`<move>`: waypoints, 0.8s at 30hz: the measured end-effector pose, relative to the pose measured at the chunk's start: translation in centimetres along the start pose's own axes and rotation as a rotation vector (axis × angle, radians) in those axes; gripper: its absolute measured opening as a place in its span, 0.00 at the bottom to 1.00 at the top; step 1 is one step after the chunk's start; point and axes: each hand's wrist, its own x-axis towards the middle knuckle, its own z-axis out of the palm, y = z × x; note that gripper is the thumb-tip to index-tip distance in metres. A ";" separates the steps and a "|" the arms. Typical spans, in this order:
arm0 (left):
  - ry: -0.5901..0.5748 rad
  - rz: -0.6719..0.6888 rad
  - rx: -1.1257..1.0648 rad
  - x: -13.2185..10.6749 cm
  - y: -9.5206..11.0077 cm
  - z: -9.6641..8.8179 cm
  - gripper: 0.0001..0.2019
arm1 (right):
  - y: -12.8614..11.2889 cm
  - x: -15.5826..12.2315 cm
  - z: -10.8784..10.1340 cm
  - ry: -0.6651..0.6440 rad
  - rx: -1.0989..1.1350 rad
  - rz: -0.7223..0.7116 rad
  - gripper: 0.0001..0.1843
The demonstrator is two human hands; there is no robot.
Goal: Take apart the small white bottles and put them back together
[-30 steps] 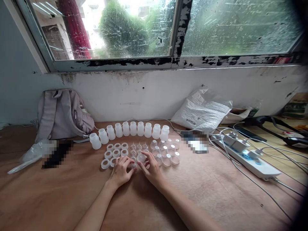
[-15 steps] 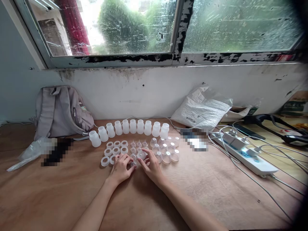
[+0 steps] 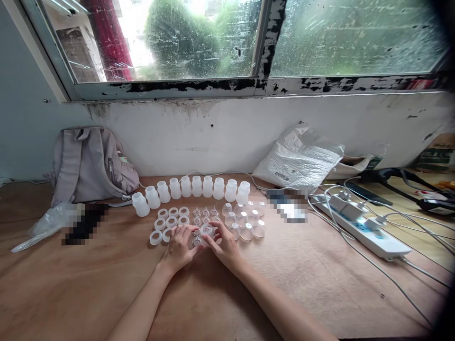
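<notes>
In front of the bottle row: both hands are laid on the desk (image 3: 106, 284), with the fingertips brought together on the near side of the bottle row (image 3: 196, 186).
Right hand: the right hand (image 3: 224, 247) is set below the right half of the bottle row; its grip is closed lightly, thumb and forefinger pinching a round translucent cap (image 3: 207, 230).
Left hand: the left hand (image 3: 179, 247) is placed below the middle of the bottle row, fingers half-curled; whether anything is pinched cannot be told.
Cap: it is found straight in front of the bottle row, between the two hands and nearer the right one. No long axis can be made out, the piece being round.
Small valve: a small valve (image 3: 196, 242) is seen just nearer than the cap, at the left fingertips.
Rings: white rings (image 3: 171, 221) are grouped below the left part of the bottle row.
Domes: clear domes (image 3: 247, 232) are grouped below its right end.
Backpack: a backpack (image 3: 88, 163) is propped left of the bottle row.
Power strip: a power strip (image 3: 369, 237) is laid well to the right of it.
</notes>
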 end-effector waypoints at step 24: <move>0.190 -0.141 0.306 -1.4 -7.9 -5.3 0.09 | 0.1 0.0 0.1 -0.071 0.043 -0.068 0.12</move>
